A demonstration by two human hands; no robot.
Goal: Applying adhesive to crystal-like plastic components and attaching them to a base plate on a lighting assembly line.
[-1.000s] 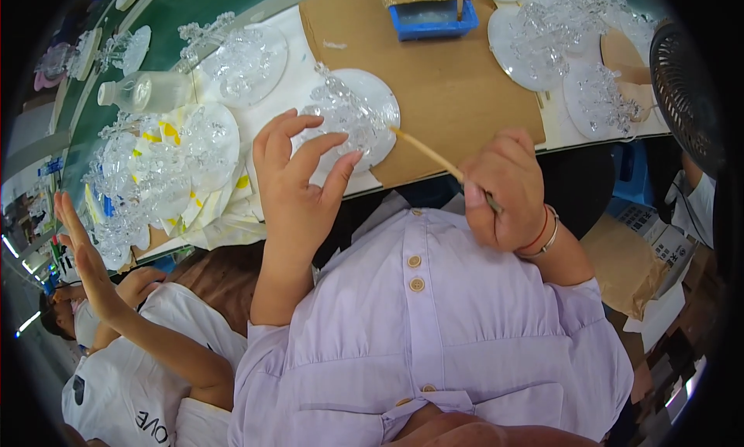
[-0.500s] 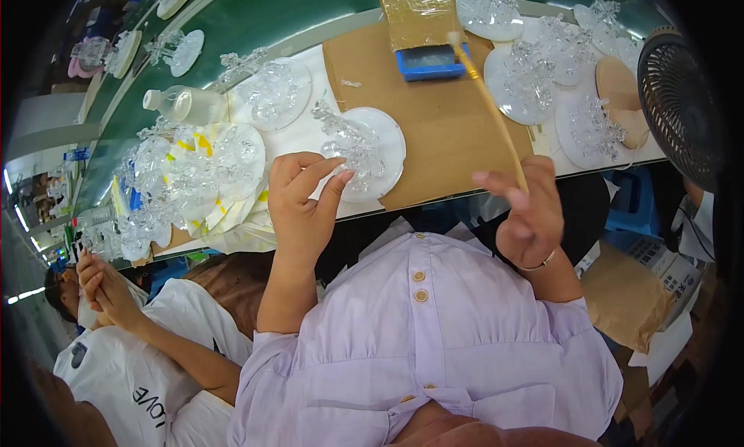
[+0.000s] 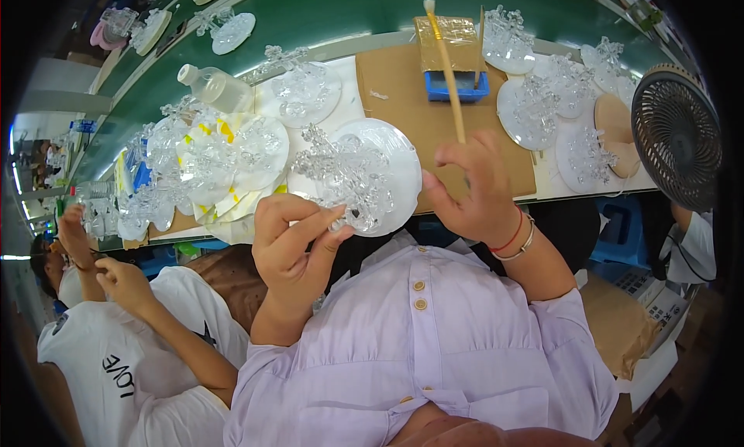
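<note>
A round clear disc [image 3: 399, 172] bears a cluster of branching transparent plastic pieces [image 3: 353, 168]. It lies at the table's front edge, partly over the edge. My left hand [image 3: 291, 241] is closed in a pinch at the cluster's near left side, thumb and forefinger on a clear plastic piece. My right hand [image 3: 480, 187] holds a thin wooden-handled brush [image 3: 446, 67], bristles pointing up and away from me. The right thumb reaches to the disc's right rim; whether it presses on it I cannot tell. The brush's lower end is hidden in the hand.
A blue tray [image 3: 438, 96] with a tape-covered block [image 3: 449, 44] stands on brown cardboard [image 3: 387, 67]. Similar clear assemblies [image 3: 535, 113] lie right and left. A bottle [image 3: 217, 89] stands at left, a black fan [image 3: 674, 137] at right. A co-worker [image 3: 139, 346] sits at left.
My left hand has come onto the clear cluster. The disc looks larger and nearer to me. My right hand has moved left to the disc's rim, and the brush has swung left. The view has shifted.
</note>
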